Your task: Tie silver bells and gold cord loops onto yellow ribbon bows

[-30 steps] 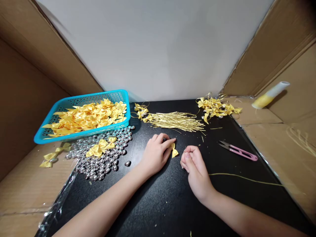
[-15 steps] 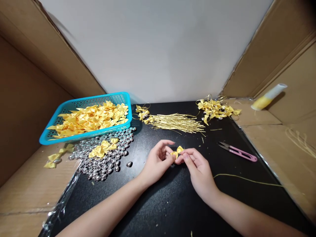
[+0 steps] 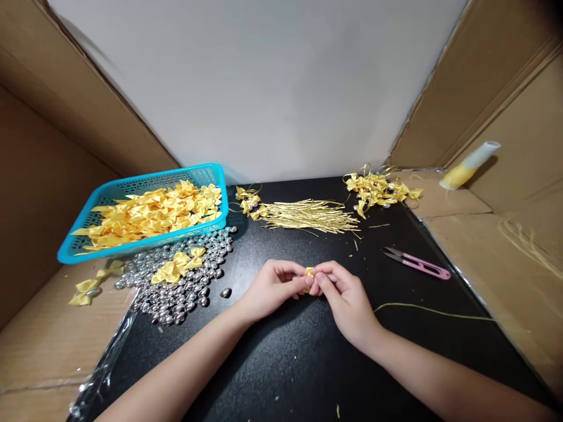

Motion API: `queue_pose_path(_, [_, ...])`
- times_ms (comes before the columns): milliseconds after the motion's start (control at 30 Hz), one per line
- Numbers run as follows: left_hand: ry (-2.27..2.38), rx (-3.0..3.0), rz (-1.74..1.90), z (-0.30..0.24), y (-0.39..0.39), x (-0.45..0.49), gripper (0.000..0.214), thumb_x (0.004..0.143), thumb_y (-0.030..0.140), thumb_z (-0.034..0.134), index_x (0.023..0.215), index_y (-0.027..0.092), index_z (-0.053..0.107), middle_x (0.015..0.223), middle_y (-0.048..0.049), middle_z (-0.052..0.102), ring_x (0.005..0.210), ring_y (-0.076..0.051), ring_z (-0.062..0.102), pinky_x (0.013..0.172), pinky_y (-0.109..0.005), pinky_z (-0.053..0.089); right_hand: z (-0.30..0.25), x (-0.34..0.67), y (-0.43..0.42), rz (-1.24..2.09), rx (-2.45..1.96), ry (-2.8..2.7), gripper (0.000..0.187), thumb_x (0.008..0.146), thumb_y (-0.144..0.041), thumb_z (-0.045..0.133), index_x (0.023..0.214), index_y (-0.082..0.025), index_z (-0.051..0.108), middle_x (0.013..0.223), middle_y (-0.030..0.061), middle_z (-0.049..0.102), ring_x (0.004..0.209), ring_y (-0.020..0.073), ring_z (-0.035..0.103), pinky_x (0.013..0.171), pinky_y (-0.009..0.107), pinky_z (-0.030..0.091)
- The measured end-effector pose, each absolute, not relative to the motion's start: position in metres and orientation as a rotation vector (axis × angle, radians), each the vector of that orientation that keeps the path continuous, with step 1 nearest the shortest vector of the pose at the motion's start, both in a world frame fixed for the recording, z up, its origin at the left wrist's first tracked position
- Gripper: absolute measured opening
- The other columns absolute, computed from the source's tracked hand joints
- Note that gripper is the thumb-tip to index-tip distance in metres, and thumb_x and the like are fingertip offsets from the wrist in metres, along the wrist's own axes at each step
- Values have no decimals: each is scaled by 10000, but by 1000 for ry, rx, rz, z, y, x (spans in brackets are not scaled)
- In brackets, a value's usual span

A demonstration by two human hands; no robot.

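The yellow bow (image 3: 309, 272), partly hidden, sat at the fingertips of the left hand (image 3: 271, 291), whose grip was clamped on it. Just beside it, the right hand (image 3: 347, 295) had its grip pinched together, contents indiscernible.

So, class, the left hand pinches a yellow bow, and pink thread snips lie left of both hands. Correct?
Wrong side: in the head view, the left hand pinches a yellow bow, but the pink thread snips lie to the right of the right hand.

Black tabletop (image 3: 272, 363) with silver beads (image 3: 171, 299), gold strips (image 3: 312, 215), snips (image 3: 417, 264)
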State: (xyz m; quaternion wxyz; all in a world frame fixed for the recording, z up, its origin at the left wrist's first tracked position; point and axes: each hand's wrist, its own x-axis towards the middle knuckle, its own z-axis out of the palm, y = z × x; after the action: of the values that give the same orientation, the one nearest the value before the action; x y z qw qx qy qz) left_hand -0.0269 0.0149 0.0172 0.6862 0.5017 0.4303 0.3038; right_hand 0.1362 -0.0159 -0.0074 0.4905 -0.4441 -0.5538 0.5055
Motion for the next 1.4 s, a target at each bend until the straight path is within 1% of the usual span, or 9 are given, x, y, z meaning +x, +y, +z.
queue_pose_path(133, [973,1015,784,11,13,-27,264,715,339,795,817,117,693,645,-11,695,549,-84,586,578,-203,476,-8,137,-19,1220,-1162,-1254,224,964,-397,442,922,-200,540,561,-56,474,519,102,454,509,222,366])
queue_pose_path(300, [945,961,983,8,3,-20,284,720,301,803,759,145,569,645,-5,695,575,-96,630,584,-196,501,-2,139,-31,1225,-1125,-1354,234,986,-392,397,914,-208,523,653,-37,455,586,105,423,543,231,359])
queue_pose_path(500, [1041,1291,1196,6,-4,-20,149,766,206,739,702,151,616,869,-42,661,746,-125,641,628,-210,530,-1,135,-39,1348,-1104,-1275,239,976,-420,426,904,-209,509,622,-53,429,547,94,389,494,218,322])
queue_pose_path(600, [1119,1476,1159,5,-8,-21,80,777,184,710,727,151,657,739,-22,626,639,-113,603,540,-188,487,-3,133,-35,1456,-1083,-1143,259,960,-447,453,884,-203,495,615,-56,456,530,86,418,483,206,354])
queue_pose_path(767, [1054,1466,1021,9,-12,-18,57,794,172,657,758,139,627,749,-48,679,671,-142,651,636,-244,532,-1,133,-26,1450,-1051,-1136,252,936,-435,511,883,-190,537,633,-45,519,550,82,507,532,208,433])
queue_pose_path(967, [1030,1147,1125,11,-12,-14,237,750,150,698,658,165,480,713,-7,679,630,-101,631,620,-202,512,-1,135,-29,1346,-1051,-1193,161,962,-358,488,899,-215,529,617,-53,524,544,85,513,538,206,440])
queue_pose_path(1100, [965,1050,1144,10,-13,-11,267,738,162,743,669,158,485,742,-3,686,637,-87,629,637,-196,518,-3,137,-28,1089,-1111,-1303,129,950,-290,516,863,-218,578,879,16,582,821,125,594,740,255,485])
queue_pose_path(1200, [910,980,1113,9,-15,-10,262,748,173,756,683,147,504,765,-4,682,630,-75,621,619,-183,515,-3,138,-25,1046,-1085,-1314,125,938,-262,532,849,-216,607,1053,49,569,1010,162,581,844,281,483])
queue_pose_path(1400, [602,589,830,6,-10,-13,275,709,275,765,848,163,555,772,-21,694,586,-118,649,529,-214,545,5,140,-21,1170,-968,-1239,101,912,-241,572,823,-212,609,855,17,589,729,122,605,664,242,524])
